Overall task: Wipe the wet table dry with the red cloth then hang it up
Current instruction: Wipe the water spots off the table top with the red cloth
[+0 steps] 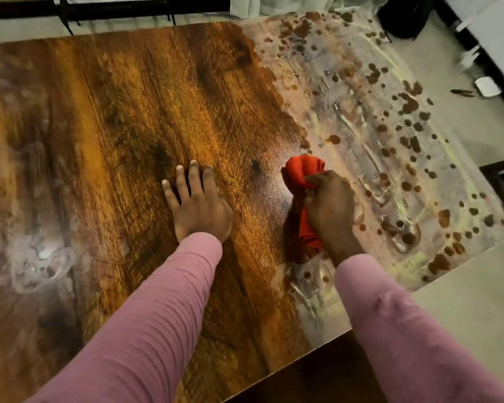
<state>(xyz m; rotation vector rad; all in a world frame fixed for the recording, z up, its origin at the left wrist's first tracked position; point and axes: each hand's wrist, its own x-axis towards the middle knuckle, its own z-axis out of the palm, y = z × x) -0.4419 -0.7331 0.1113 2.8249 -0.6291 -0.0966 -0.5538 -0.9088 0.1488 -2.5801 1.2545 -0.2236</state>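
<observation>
- The right hand (330, 209), right of centre in the frame, is clenched around the bunched red cloth (303, 175), pressing it onto the wooden table (128, 112).
- The left hand (200, 203) lies flat at centre, fingers spread on the tabletop.
- A glistening wet patch (361, 126) covers the table's right side.
- Both sleeves (157, 315) are pink.
</observation>
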